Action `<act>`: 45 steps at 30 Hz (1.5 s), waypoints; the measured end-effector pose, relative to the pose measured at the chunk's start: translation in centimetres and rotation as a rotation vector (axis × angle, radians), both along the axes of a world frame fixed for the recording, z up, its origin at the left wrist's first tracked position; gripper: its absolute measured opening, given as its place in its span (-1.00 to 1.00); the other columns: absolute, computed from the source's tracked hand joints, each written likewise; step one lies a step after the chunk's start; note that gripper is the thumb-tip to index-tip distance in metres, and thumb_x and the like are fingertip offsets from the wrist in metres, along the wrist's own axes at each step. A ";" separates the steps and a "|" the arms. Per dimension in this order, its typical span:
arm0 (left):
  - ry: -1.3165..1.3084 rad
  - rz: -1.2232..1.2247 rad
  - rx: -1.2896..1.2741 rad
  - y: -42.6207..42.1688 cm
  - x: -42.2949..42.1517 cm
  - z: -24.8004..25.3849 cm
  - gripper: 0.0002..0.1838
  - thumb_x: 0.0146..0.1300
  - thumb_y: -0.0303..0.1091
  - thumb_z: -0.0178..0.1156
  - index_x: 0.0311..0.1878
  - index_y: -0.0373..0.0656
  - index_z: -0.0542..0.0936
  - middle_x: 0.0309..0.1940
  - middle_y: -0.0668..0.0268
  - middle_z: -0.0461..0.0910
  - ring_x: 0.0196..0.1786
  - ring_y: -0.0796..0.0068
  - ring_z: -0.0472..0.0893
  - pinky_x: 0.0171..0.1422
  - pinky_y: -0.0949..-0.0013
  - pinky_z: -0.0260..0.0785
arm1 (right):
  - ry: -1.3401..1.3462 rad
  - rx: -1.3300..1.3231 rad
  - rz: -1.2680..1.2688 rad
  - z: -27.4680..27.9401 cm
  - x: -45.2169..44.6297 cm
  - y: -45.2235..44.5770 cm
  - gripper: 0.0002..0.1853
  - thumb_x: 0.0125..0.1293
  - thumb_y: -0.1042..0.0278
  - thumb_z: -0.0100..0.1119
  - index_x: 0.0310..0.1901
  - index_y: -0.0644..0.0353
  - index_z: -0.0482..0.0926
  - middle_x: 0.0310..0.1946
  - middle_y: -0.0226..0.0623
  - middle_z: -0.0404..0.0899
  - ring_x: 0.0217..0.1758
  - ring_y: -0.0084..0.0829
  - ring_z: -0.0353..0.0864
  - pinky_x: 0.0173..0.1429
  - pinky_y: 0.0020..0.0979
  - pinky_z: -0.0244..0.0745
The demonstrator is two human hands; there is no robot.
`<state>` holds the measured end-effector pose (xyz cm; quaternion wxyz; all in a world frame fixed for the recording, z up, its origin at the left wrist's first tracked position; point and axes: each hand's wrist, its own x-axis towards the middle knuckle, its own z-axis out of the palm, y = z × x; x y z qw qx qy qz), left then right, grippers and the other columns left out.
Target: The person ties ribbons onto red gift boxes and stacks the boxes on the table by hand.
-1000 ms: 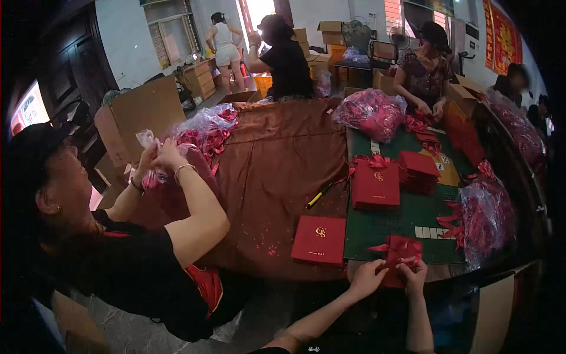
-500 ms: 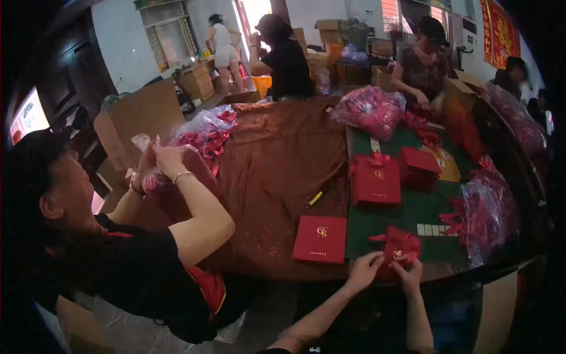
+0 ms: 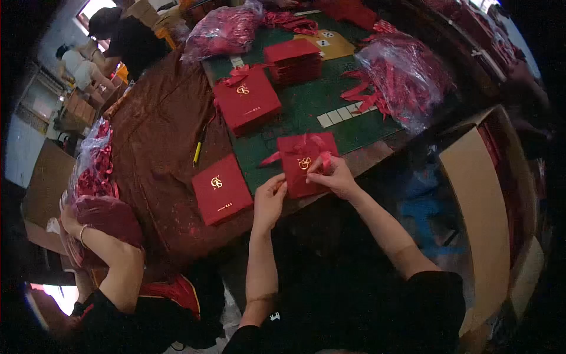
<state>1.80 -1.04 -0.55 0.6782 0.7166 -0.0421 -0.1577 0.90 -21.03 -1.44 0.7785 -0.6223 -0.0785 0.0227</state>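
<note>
A flat red gift bag (image 3: 296, 183) with a gold logo lies at the table's near edge, in front of me. A loose red ribbon (image 3: 272, 158) runs across its upper part and sticks out at the left. My left hand (image 3: 269, 202) is closed at the bag's left edge, thumb and fingertips pinched there. Over the right side of the bag, my right hand (image 3: 335, 179) has thumb and forefinger pinched, with a loop of the ribbon against its fingers. Another red gift bag (image 3: 221, 192) lies flat to the left.
A stack of red bags (image 3: 246, 103) and a second stack (image 3: 293, 62) stand farther back. Plastic-wrapped ribbon bundles (image 3: 407, 74) lie at the right. A yellow marker (image 3: 197, 153) and white strip (image 3: 346, 114) rest on the table. A cardboard box (image 3: 477, 212) stands right; a co-worker's arm (image 3: 118, 253) is left.
My view has swung right and down, so the bag and hands appear farther left and higher. The bag now lies flatter, and my right hand has moved onto the ribbon at its right side.
</note>
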 end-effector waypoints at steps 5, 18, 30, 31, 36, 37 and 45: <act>0.110 0.004 0.034 -0.2 -0.4 2.5 -0.66 0.34 -0.53 0.09 0.17 -0.37 0.48 -0.05 0.24 0.58 -0.06 0.52 0.55 0.07 0.43 0.40 | -0.027 -0.151 0.016 0.8 -0.3 0.3 -0.91 0.17 0.50 0.31 -0.34 0.29 0.59 -0.38 -0.34 0.63 -0.29 -0.59 0.58 -0.12 -0.51 0.47; 0.081 -0.054 0.031 1.0 0.3 -0.1 -0.71 0.29 -0.59 0.12 0.08 -0.37 0.56 -0.06 0.26 0.62 -0.03 0.50 0.57 0.11 0.42 0.39 | -0.061 -0.279 -0.004 -0.2 -0.2 0.6 -0.89 0.14 0.43 0.35 -0.34 0.25 0.62 -0.35 -0.35 0.64 -0.22 -0.57 0.59 -0.08 -0.47 0.46; -0.123 -0.013 0.254 0.4 -0.4 -0.8 -0.71 0.23 -0.53 0.16 0.03 -0.28 0.59 -0.06 0.19 0.65 -0.02 0.45 0.60 0.07 0.42 0.40 | -0.427 -0.761 -0.119 1.2 -0.2 1.7 -0.88 0.06 0.44 0.32 -0.40 0.24 0.57 -0.39 -0.14 0.57 -0.34 -0.21 0.61 -0.23 -0.28 0.48; -0.248 -0.068 0.344 0.5 -0.2 -0.9 -0.71 0.23 -0.54 0.16 0.04 -0.27 0.59 -0.03 0.17 0.64 0.03 0.38 0.60 0.10 0.37 0.41 | -0.356 -0.703 -0.111 1.6 -0.1 1.9 -0.87 0.07 0.43 0.32 -0.40 0.25 0.56 -0.40 -0.15 0.57 -0.36 -0.25 0.61 -0.25 -0.30 0.48; -0.269 0.012 0.288 -0.1 -0.9 -0.6 -0.71 0.21 -0.46 0.21 0.02 -0.25 0.61 -0.07 0.05 0.63 0.04 0.24 0.61 0.11 0.34 0.43 | -0.255 -0.734 -0.131 2.3 -0.6 2.5 -0.86 0.08 0.43 0.31 -0.40 0.29 0.55 -0.48 -0.19 0.59 -0.39 -0.45 0.61 -0.28 -0.37 0.47; -0.279 0.022 0.267 -0.1 -1.0 -0.5 -0.71 0.21 -0.46 0.21 0.02 -0.26 0.61 -0.07 0.05 0.63 0.04 0.24 0.61 0.11 0.34 0.43 | -0.235 -0.675 -0.164 2.2 -0.7 2.7 -0.85 0.08 0.42 0.30 -0.40 0.28 0.54 -0.49 -0.18 0.57 -0.37 -0.34 0.61 -0.25 -0.34 0.47; -0.383 -0.058 0.392 0.0 -0.9 -0.5 -0.71 0.20 -0.50 0.20 0.01 -0.28 0.60 -0.10 0.05 0.62 -0.02 0.17 0.63 0.03 0.31 0.46 | 0.004 -0.606 -0.029 2.2 0.1 1.5 -0.88 0.09 0.44 0.32 -0.37 0.30 0.63 -0.50 -0.34 0.62 -0.34 -0.61 0.58 -0.25 -0.48 0.46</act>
